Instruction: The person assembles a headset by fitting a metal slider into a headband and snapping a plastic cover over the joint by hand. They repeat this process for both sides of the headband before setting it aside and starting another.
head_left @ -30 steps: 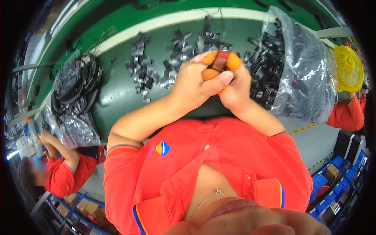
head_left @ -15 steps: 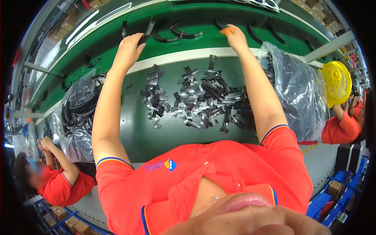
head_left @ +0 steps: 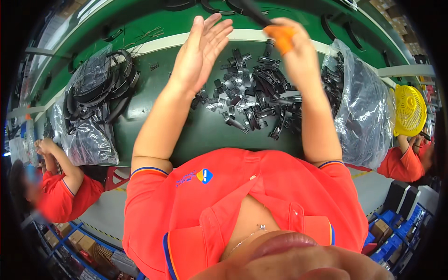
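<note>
Blurred right hand (head_left: 297, 49), seemingly gripping a dark strip (head_left: 255, 11); left hand (head_left: 198, 57) open, black pieces (head_left: 261, 91) between the wrists! Handling the strip, I'd judge; next needs steady control.

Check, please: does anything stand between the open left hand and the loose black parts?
Nothing visible does. The black parts lie beside the left hand in this view, on the green table; the right hand is toward their other side.

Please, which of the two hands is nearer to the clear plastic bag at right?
Right. The right hand is to the left of the clear plastic bag; the left hand, open, is farther left.
</note>
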The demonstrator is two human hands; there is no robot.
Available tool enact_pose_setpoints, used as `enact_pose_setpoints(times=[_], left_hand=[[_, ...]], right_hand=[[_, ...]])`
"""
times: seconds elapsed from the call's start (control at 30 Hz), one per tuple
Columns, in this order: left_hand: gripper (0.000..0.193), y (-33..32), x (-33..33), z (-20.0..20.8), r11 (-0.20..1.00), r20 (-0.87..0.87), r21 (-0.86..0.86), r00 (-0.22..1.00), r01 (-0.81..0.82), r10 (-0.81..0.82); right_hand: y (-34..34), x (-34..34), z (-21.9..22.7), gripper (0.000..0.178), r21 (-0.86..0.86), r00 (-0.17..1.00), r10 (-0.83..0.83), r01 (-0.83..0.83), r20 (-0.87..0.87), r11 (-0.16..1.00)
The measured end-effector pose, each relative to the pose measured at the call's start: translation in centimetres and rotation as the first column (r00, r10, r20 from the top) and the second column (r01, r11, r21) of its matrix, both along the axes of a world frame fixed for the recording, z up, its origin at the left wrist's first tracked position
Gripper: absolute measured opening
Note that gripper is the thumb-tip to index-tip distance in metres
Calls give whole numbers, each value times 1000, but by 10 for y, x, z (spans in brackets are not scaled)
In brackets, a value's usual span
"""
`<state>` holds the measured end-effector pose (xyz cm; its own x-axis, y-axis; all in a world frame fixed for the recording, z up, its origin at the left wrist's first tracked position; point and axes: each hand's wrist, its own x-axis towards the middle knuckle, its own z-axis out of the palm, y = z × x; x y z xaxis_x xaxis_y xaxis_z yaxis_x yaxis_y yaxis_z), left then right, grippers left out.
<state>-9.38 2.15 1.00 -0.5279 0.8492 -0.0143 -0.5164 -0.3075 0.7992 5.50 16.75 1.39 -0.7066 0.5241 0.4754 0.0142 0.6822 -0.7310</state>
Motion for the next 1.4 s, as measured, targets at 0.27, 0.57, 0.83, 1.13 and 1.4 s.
enact_pose_setpoints(times=[0.27,0.57,0.83,1.13,1.4], left_hand=[[40,-36,22,31,952,-71,296,992,-83,108],[39,-66,38,54,919,-152,178,932,352,-328],[31,-44,46,35,945,18,117,950,306,-310],[31,-22,66,12,977,-66,-10,975,211,-211],[37,-23,74,14,965,-13,-69,967,254,-256]], right_hand=[[-36,0,-3,27,-585,980,199,-147,24,798],[-18,-41,-58,41,216,827,-30,-111,561,970],[2,40,-11,23,-366,961,-101,194,257,910],[-33,89,46,26,-737,716,-396,-243,-575,631],[-56,64,17,16,-838,915,-36,-350,-401,418]])
